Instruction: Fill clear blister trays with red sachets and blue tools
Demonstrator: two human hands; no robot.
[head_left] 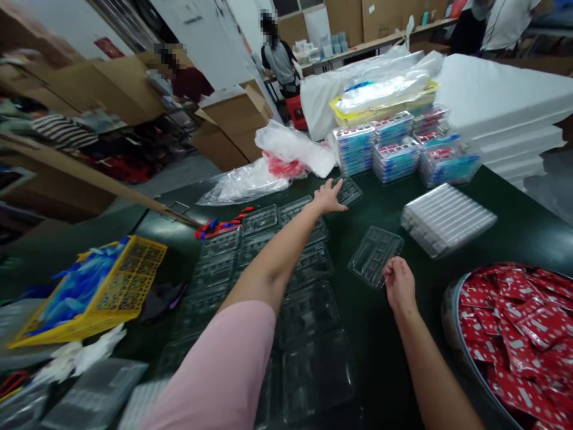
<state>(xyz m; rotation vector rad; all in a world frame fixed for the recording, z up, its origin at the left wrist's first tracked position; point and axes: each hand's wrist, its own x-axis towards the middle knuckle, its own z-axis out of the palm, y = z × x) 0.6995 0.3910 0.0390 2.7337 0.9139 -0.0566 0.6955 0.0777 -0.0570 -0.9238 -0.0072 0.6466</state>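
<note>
My left hand reaches far across the green table, its fingers spread over the left side of a clear plastic blister tray. The fingertips appear to touch that tray without closing around it. Nearer to me, my right hand has its fingers pinched at the lower right edge of another clear blister tray, which lies tilted just above or on the table. Rows of similar clear trays cover the table to the left, partly hidden behind my left arm.
At right stand a tub of red packets and a stack of clear trays. Filled packs are piled behind. A yellow basket with blue items sits left, near red and blue pieces. Several people work in the background.
</note>
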